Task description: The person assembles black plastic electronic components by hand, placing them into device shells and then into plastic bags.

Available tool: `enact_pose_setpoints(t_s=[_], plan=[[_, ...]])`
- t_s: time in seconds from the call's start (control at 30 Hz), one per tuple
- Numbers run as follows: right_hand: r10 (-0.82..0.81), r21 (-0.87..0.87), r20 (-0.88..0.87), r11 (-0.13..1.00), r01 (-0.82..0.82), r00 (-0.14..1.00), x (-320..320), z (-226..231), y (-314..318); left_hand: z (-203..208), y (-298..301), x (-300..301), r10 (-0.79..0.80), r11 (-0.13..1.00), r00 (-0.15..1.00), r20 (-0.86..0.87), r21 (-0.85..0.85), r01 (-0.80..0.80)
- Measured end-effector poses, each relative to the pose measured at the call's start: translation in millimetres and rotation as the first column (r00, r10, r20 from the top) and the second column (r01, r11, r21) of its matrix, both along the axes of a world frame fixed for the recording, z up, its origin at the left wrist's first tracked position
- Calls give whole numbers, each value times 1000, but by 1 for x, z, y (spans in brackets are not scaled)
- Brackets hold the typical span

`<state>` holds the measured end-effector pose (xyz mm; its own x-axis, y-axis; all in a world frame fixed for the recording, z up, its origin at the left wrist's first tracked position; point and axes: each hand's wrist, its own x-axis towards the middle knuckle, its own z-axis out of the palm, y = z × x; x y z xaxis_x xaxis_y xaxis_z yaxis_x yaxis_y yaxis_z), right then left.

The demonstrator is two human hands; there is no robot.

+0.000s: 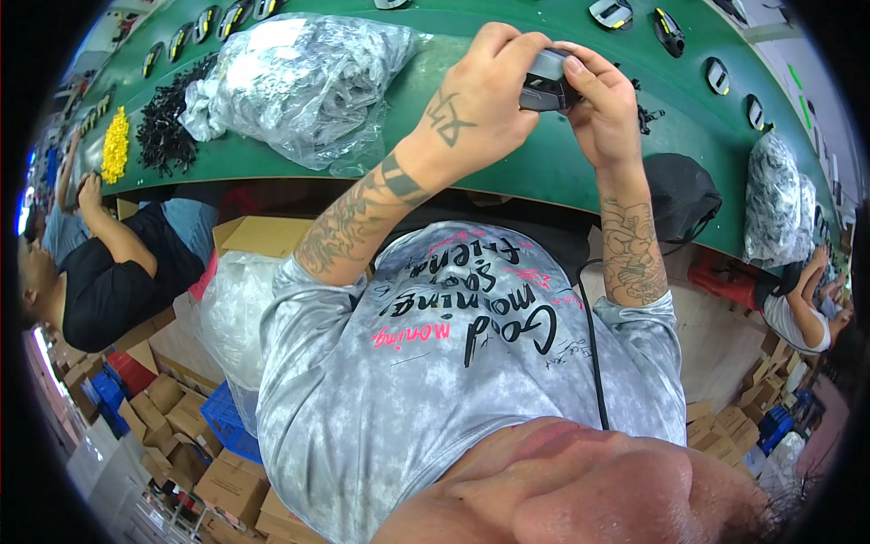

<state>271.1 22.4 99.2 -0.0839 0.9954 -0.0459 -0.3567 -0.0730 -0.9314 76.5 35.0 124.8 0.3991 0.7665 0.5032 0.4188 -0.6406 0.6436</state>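
Observation:
Both hands hold a small dark grey and black plastic piece (546,80) above the green table (693,122). My left hand (497,86) grips its left side, fingers curled over the top. My right hand (603,95) closes on its right side, the thumb pressed against its upper face. The fingers cover part of the piece, and its exact kind does not show. To the left of my left hand lies a large clear plastic bag (294,86) filled with greyish pieces. A few small black parts (647,113) lie just beyond my right hand.
Piles of black parts (169,127) and yellow parts (115,145) lie at the table's left. Black-and-yellow pieces (669,33) line its far side. A black cloth-like item (680,195) and another filled bag (773,199) are at right. Co-workers (113,272) sit on both sides; cartons (231,485) stand behind.

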Motion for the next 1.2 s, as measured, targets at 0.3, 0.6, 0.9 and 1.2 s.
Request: enact_pose_setpoints(t_s=[0.3, 0.6, 0.9, 1.2], plan=[[-179, -12, -76, 984, 178, 981, 60, -9, 12, 32, 122, -15, 58, 909, 998, -33, 416, -40], [-212, -27, 428, 969, 247, 878, 100, -29, -27, -57, 297, -176, 461, 704, 236, -855, 190, -685], [-396, 391, 918, 904, -174, 3, 23, -49, 18, -105, 279, -99, 372, 769, 506, -778, -47, -637], [-301, 240, 916, 941, -239, -265, 31, -82, 44, -48, 143, -46, 8, 837, 1000, 12, -548, 0]])
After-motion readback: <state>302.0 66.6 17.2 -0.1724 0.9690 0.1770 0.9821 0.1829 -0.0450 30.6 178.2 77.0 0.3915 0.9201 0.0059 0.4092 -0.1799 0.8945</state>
